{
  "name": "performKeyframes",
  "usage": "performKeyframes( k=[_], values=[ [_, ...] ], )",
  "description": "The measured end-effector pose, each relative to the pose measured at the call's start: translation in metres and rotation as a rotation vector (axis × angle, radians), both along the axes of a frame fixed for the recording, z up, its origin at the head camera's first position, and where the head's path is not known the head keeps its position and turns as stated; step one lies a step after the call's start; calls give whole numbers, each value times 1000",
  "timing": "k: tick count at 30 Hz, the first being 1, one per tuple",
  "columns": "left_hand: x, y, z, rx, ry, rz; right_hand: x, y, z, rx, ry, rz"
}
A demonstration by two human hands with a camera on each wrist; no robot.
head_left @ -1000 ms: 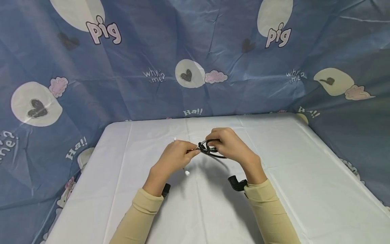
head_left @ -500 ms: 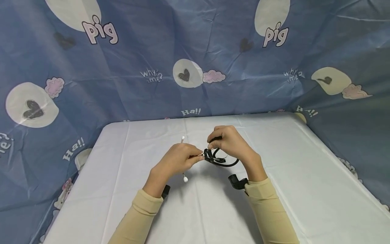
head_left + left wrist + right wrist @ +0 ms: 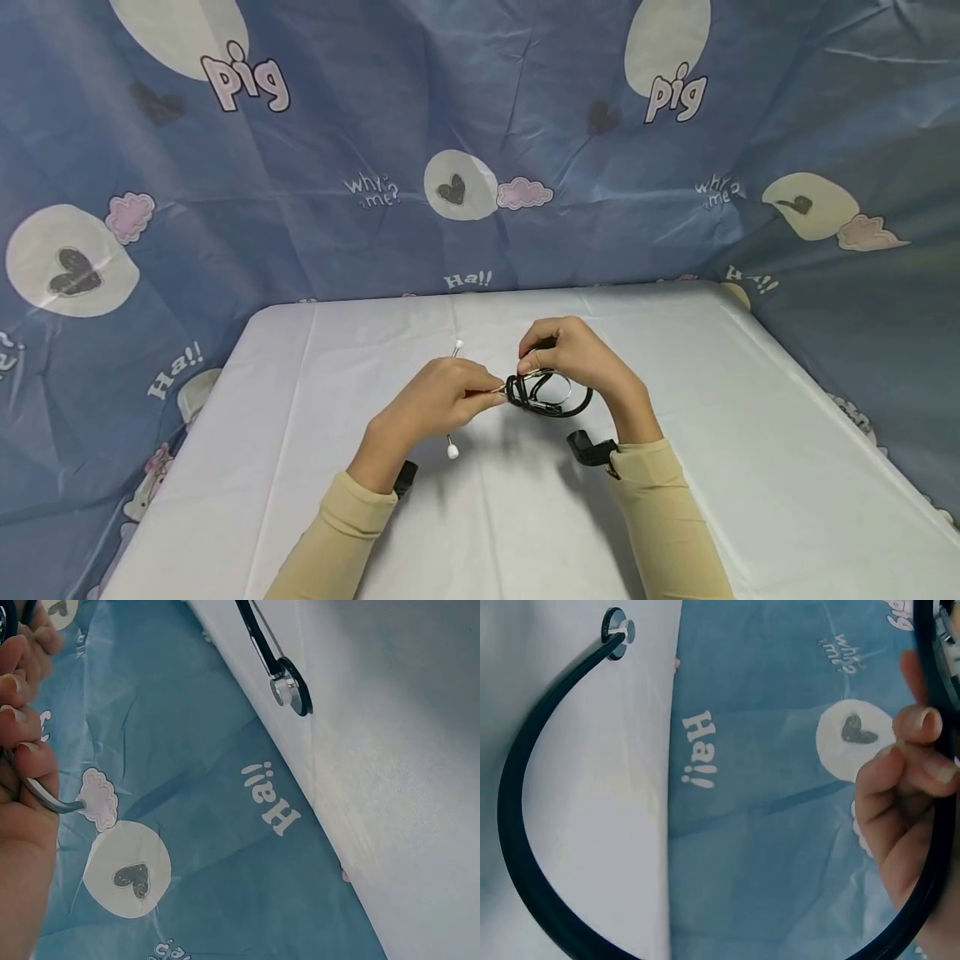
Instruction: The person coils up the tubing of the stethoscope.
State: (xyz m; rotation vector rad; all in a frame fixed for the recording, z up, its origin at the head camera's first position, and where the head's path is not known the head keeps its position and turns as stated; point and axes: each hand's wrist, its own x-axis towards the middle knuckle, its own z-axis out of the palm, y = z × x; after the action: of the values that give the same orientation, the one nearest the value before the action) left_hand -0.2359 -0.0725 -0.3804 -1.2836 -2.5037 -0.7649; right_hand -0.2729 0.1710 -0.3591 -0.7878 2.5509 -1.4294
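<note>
A stethoscope with black tubing (image 3: pixel 577 410) is held above the white table, its tubing bunched into loops between the two hands. The left hand (image 3: pixel 444 395) grips its metal ear tubes, and white ear tips (image 3: pixel 452 452) stick out above and below that hand. In the left wrist view, a bent metal tube (image 3: pixel 52 799) passes out between the curled fingers. The right hand (image 3: pixel 581 358) pinches the black tubing near the bunched loops. The chest piece (image 3: pixel 620 633) hangs at the end of a long curve of tubing in the right wrist view.
A white cloth covers the table (image 3: pixel 360 333). Blue printed fabric (image 3: pixel 390 242) rises behind it and along both sides. Black mounts (image 3: pixel 590 450) are strapped at the wrists, near the beige sleeves (image 3: pixel 663 508).
Both hands have shifted slightly right and toward the near edge, keeping their holds. More of the looped tubing now shows below the right hand. The ear tips have swung round a little.
</note>
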Motion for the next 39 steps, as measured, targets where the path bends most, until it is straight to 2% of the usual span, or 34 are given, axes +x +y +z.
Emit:
performKeyframes(
  k=[9, 14, 18, 22, 26, 31, 39],
  values=[
    [3, 2, 1, 115, -54, -72, -11, 10, -14, -189, -137, 134],
    [2, 4, -1, 190, -51, -71, -12, 11, -18, -213, -166, 126],
    [0, 3, -2, 228, -48, -16, -12, 10, -18, -190, -143, 106],
    [1, 1, 0, 235, -54, 99, -12, 7, -18, -143, -88, 92],
    [2, 0, 2, 246, -75, 194, -12, 3, -17, -113, -78, 47],
    [1, 0, 3, 285, -125, 245, -10, -1, -16, -144, -91, 25],
    [0, -2, 4, 308, -96, 290, -9, -5, -14, -202, -149, 84]
  ],
)
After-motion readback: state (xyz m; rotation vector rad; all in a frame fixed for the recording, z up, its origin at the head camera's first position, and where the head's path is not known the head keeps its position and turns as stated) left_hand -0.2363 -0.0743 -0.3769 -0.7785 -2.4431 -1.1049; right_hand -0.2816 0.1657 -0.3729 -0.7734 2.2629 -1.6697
